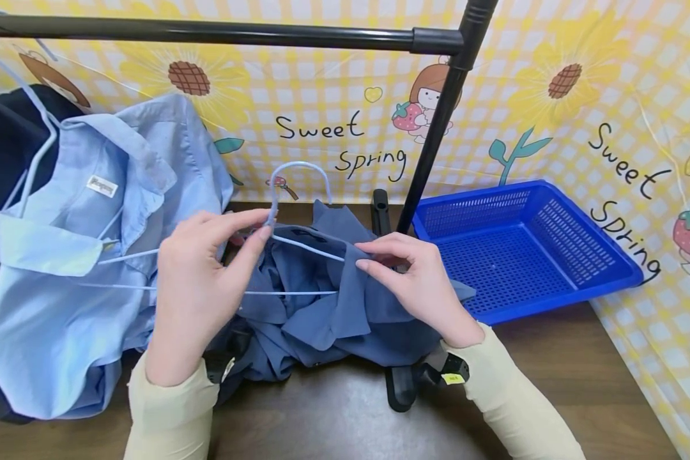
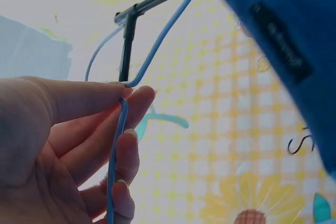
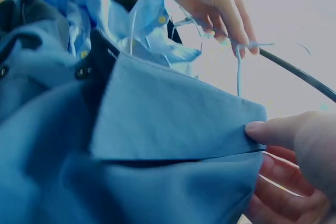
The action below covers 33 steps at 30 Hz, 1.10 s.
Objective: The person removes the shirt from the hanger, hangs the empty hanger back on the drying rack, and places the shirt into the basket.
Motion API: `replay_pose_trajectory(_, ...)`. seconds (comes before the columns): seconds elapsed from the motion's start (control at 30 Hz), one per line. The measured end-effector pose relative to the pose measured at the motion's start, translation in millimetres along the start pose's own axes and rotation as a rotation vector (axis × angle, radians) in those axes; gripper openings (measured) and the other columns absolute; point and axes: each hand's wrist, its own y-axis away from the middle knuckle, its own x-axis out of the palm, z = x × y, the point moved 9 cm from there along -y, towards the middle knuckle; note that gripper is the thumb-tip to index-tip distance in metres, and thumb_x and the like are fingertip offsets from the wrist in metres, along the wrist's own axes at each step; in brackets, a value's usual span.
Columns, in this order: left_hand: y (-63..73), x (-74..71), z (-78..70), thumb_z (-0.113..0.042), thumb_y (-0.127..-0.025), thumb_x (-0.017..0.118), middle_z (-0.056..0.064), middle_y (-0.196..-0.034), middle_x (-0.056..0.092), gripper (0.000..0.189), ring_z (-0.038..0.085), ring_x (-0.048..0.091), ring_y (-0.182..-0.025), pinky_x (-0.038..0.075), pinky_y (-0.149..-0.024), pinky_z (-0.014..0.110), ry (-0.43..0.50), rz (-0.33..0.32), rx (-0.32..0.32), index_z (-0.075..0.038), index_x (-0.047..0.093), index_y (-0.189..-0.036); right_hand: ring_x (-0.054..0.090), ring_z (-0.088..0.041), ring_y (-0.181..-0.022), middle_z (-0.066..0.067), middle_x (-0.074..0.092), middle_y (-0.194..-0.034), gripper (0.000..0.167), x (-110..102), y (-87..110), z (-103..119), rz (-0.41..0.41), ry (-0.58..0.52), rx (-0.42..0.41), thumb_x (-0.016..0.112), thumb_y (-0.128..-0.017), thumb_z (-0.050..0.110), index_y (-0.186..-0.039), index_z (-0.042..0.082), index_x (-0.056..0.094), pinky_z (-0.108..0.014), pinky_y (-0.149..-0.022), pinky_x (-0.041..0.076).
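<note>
Partly, the blue-grey shirt (image 1: 336, 319) hides the hanger (image 1: 307, 248) the left hand (image 1: 202, 275) pinches.

A: What is on the left?
B: A collared shirt (image 1: 63, 332) on a clothes hanger (image 1: 52, 132), hung from the garment rack's rail (image 1: 218, 33).
A: And in the middle?
B: A second shirt (image 1: 391, 332), with another hanger (image 1: 307, 248) partly inside its collar (image 3: 178, 116); left hand (image 1: 201, 275) at the base of the hook (image 1: 299, 165), right hand (image 1: 420, 275) at the collar.
A: On the right?
B: A basket (image 1: 494, 255) on the table (image 1: 299, 415), right of the rack's upright (image 1: 436, 142); wall cloth (image 1: 310, 76) behind.
</note>
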Motion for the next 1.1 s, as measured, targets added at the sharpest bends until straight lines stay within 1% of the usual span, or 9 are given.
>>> replay_pose_trajectory(0.17,0.6,-19.7,4.7,-0.006,-0.088,0.08,0.009,-0.086,0.074,0.02,0.025,0.063,-0.082,0.037,-0.074,0.035,-0.011,-0.063,-0.068,-0.008,0.081,-0.108,0.066,-0.01,-0.087,0.01,0.071,-0.103,0.021,-8.3,1.4,-8.6,0.021,0.064,0.04,0.08,-0.091,0.016,-0.112,0.017,0.08,-0.03,-0.075,0.058)
replay_pose_trajectory(0.33,1.0,-39.3,7.9,-0.012,-0.089,0.08,0.009,-0.088,0.075,0.018,0.006,0.06,-0.081,0.035,-0.074,0.022,-0.04,-0.131,-0.095,-0.009,0.082,-0.107,0.067,-0.007,-0.084,0.012,0.071,-0.101,0.018,-14.9,3.1,-18.1,0.03,0.108,0.082,0.08,-0.091,0.017,-0.109,0.018,0.08,-0.03,-0.073,0.058)
replay_pose_trajectory(0.5,3.1,-58.0,9.9,-0.02,-0.088,0.082,0.007,-0.094,0.077,0.019,-0.007,0.061,-0.082,0.036,-0.075,0.018,-0.028,-0.242,-0.113,-0.012,0.082,-0.106,0.067,-0.008,-0.081,0.008,0.072,-0.098,0.017,-15.9,4.6,-30.2,0.071,0.171,0.121,0.079,-0.091,0.016,-0.108,0.016,0.08,-0.031,-0.072,0.057)
replay_pose_trajectory(0.63,4.5,-68.3,9.5,-0.02,-0.088,0.082,0.009,-0.097,0.077,0.02,-0.003,0.066,-0.083,0.039,-0.073,0.017,0.021,-0.347,-0.129,-0.009,0.082,-0.104,0.067,-0.008,-0.082,0.006,0.073,-0.099,0.016,-2.7,8.5,-41.2,0.202,0.221,0.14,0.076,-0.094,0.015,-0.11,0.013,0.079,-0.03,-0.072,0.057)
replay_pose_trajectory(0.77,5.9,-74.2,11.9,-0.02,-0.088,0.082,0.01,-0.096,0.077,0.019,0.003,0.07,-0.084,0.036,-0.072,0.019,0.066,-0.475,-0.163,-0.008,0.082,-0.102,0.065,-0.007,-0.091,0.005,0.072,-0.105,0.017,30.8,21.3,-45.6,0.466,0.312,0.088,0.073,-0.097,0.016,-0.113,0.014,0.078,-0.03,-0.08,0.055)
replay_pose_trajectory(0.83,6.6,-76.6,14.0,-0.022,-0.089,0.081,0.008,-0.097,0.077,0.018,0.005,0.071,-0.085,0.035,-0.071,0.019,0.053,-0.529,-0.179,-0.009,0.082,-0.102,0.065,-0.007,-0.097,0.004,0.072,-0.11,0.019,49.3,30.5,-43.5,0.601,0.357,0.028,0.072,-0.097,0.018,-0.115,0.014,0.077,-0.031,-0.085,0.053)
replay_pose_trajectory(0.9,6.3,-77.9,16.6,-0.024,-0.091,0.078,0.005,-0.099,0.077,0.018,0.005,0.071,-0.086,0.035,-0.069,0.019,0.022,-0.562,-0.193,-0.012,0.082,-0.103,0.064,-0.008,-0.102,0.003,0.071,-0.113,0.021,62.8,38.2,-39.1,0.698,0.386,-0.029,0.072,-0.098,0.018,-0.118,0.013,0.075,-0.032,-0.09,0.052)
replay_pose_trajectory(1.0,5.0,-79.1,21.2,-0.027,-0.092,0.076,0.001,-0.1,0.077,0.018,0.003,0.071,-0.086,0.035,-0.068,0.018,-0.019,-0.592,-0.212,-0.016,0.082,-0.106,0.064,-0.01,-0.104,0.001,0.071,-0.114,0.025,68.2,40.6,-30.3,0.74,0.418,-0.073,0.073,-0.097,0.02,-0.12,0.011,0.075,-0.032,-0.092,0.051)
replay_pose_trajectory(1.1,2.1,-78.8,26.1,-0.028,-0.093,0.075,-0.001,-0.1,0.077,0.018,0.004,0.071,-0.085,0.035,-0.066,0.018,-0.025,-0.601,-0.231,-0.017,0.082,-0.106,0.064,-0.01,-0.105,0.002,0.07,-0.115,0.029,54.9,29.2,-16.2,0.661,0.46,-0.09,0.073,-0.097,0.026,-0.123,0.013,0.074,-0.031,-0.09,0.052)
